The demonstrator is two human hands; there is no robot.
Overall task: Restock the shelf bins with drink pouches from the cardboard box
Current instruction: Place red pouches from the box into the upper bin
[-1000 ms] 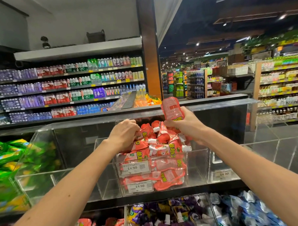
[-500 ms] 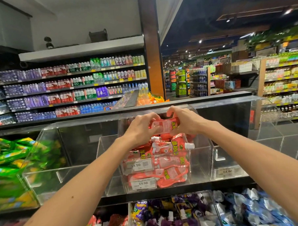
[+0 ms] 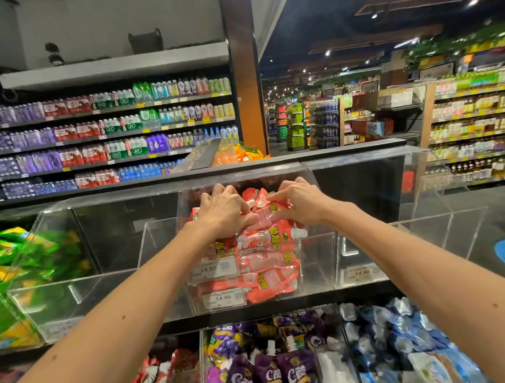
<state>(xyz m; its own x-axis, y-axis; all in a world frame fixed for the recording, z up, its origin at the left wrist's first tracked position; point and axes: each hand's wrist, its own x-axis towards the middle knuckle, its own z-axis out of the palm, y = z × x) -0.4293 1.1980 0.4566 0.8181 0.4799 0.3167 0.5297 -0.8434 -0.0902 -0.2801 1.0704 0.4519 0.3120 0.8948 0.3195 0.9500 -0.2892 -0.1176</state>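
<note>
A person's left hand (image 3: 223, 211) and right hand (image 3: 301, 202) together clutch a red pouch (image 3: 264, 212) above the pile (image 3: 263, 263) filling a clear bin (image 3: 316, 261).

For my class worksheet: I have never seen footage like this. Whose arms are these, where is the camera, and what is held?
No machine here: these are a person's bare arms, filmed by one wide-angle camera worn on the head, looking forward and down. The left hand and right hand both grip a red drink pouch atop a pile of such pouches in a clear shelf bin. Purple pouches fill a bin below; green packs lie to the left. No cardboard box shows.
</note>
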